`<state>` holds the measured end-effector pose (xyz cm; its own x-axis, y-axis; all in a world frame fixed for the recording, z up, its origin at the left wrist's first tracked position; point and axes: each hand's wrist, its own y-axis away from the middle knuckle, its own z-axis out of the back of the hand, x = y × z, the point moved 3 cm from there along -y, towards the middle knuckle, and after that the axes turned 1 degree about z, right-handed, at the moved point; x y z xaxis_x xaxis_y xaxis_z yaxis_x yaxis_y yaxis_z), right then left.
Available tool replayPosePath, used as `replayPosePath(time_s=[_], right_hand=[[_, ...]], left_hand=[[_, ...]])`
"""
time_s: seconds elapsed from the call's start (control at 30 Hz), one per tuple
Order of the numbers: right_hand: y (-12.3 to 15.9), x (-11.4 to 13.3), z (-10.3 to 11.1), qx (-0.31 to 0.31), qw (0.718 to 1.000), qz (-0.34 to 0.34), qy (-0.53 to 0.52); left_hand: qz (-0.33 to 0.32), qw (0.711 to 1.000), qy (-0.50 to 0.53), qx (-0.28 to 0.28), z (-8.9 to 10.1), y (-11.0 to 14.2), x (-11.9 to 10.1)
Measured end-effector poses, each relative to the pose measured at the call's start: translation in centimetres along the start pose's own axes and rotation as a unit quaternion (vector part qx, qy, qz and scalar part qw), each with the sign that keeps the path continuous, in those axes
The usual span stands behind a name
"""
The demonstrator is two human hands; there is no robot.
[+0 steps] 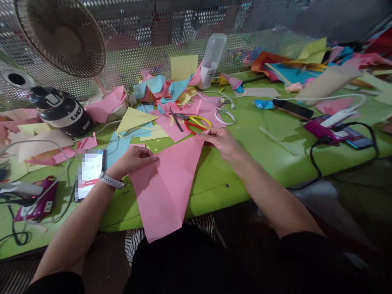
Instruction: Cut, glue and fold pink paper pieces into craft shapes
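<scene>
A sheet of pink paper (165, 188) hangs between my hands, over the front edge of the green table. My left hand (136, 159) pinches its upper left edge, thumb on top. At the upper right corner, my right hand (221, 141) grips the paper between thumb and fingers. A crease runs down the sheet, and its lower end reaches down against my dark clothing. Just beyond the right hand lie scissors (199, 123) with red and yellow handles, partly over pink scraps. A lit phone (91, 175) rests left of my left wrist.
A black bottle (63, 112) and a fan (61, 36) stand at the back left. Coloured paper scraps pile along the mesh wall near a clear plastic bottle (212, 61). Purple power strips (326, 130) with cables lie at both sides; a dark phone (292, 108) lies right.
</scene>
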<state>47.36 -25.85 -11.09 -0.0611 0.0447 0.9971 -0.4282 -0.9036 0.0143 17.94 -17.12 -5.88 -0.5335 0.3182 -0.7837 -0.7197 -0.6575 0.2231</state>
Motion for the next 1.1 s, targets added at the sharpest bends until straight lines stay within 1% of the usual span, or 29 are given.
replayPosePath(time_s=[0.17, 0.23, 0.3, 0.37, 0.43, 0.57, 0.6, 0.63, 0.7, 0.73, 0.77, 0.83, 0.87, 0.93, 1.0, 1.1], right_hand=[[-0.1, 0.5, -0.1, -0.006, 0.997, 0.037, 0.063], [-0.1, 0.5, -0.1, -0.006, 0.994, 0.039, 0.101], [-0.3, 0.5, -0.2, -0.006, 0.988, 0.036, 0.148], [-0.4, 0.5, -0.3, -0.007, 0.980, 0.025, 0.195], [-0.5, 0.5, -0.4, -0.013, 0.969, 0.010, 0.245], [-0.3, 0.6, -0.4, -0.028, 0.939, -0.009, 0.342], [-0.3, 0.7, -0.4, -0.034, 0.933, -0.009, 0.359], [-0.2, 0.8, -0.4, -0.041, 0.927, -0.008, 0.374], [0.0, 1.0, -0.4, -0.054, 0.916, -0.006, 0.398], [0.0, 1.1, -0.3, -0.058, 0.911, -0.007, 0.407], [0.0, 1.1, -0.3, -0.058, 0.908, -0.009, 0.415], [0.0, 1.3, -0.2, -0.052, 0.903, -0.015, 0.426], [0.0, 1.4, -0.2, -0.049, 0.902, -0.017, 0.429], [-0.2, 1.5, 0.0, -0.047, 0.903, -0.021, 0.427], [-0.4, 1.4, 0.2, -0.047, 0.905, -0.027, 0.421], [-0.7, 1.2, 0.4, -0.041, 0.911, -0.028, 0.409]], left_hand=[[0.013, 0.999, -0.030, 0.026, 0.1, -0.6, 0.3], [0.021, 0.997, -0.064, 0.026, 0.0, -0.8, 0.2], [0.022, 0.992, -0.123, 0.020, -0.1, -1.0, -0.2], [0.018, 0.980, -0.200, 0.009, -0.3, -1.1, -0.9], [0.015, 0.961, -0.278, 0.001, -0.5, -1.1, -1.6], [0.037, 0.919, -0.392, -0.007, -1.0, -0.8, -2.6], [0.027, 0.908, -0.418, -0.024, -1.1, -0.8, -2.8], [0.003, 0.895, -0.444, -0.045, -1.2, -0.7, -3.1], [-0.085, 0.871, -0.479, -0.071, -1.8, -0.7, -3.6], [-0.133, 0.862, -0.486, -0.062, -2.2, -0.8, -3.6], [-0.175, 0.856, -0.486, -0.034, -2.7, -0.8, -3.6], [-0.232, 0.847, -0.476, 0.047, -3.7, -0.9, -3.1], [-0.251, 0.841, -0.472, 0.079, -4.1, -0.9, -2.9], [-0.278, 0.832, -0.468, 0.107, -4.6, -0.9, -2.6], [-0.292, 0.829, -0.466, 0.102, -4.8, -1.1, -2.9], [-0.279, 0.830, -0.476, 0.080, -5.1, -2.1, -4.1]])
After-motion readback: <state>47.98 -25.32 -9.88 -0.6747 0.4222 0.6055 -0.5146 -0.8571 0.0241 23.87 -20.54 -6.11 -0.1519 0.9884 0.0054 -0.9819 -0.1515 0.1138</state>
